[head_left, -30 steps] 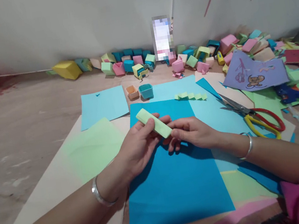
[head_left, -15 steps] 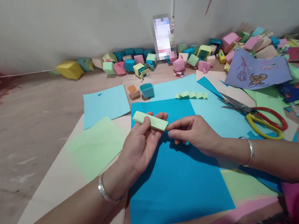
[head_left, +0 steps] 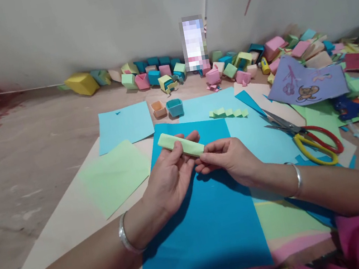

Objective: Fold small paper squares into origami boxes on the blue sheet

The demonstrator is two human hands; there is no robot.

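From the head camera, taking the folded light-green paper strip point(head_left: 186, 146) as the clock's centre: it lies aslant above the dark blue sheet point(head_left: 198, 227), one end toward 10 o'clock, the other toward 4. The left hand point(head_left: 169, 177) keeps its grip narrow on it, thumb on top, fingers beneath. The right hand point(head_left: 226, 158) pinches the 4 o'clock end between thumb and fingertips. At 12 o'clock stands a small teal paper box point(head_left: 175, 108), a peach box point(head_left: 158, 109) just beside it toward 11. A zigzag green strip point(head_left: 228, 113) rests at 2 o'clock, the scissors point(head_left: 303, 134) at 3, a light blue sheet point(head_left: 125, 127) at 10.
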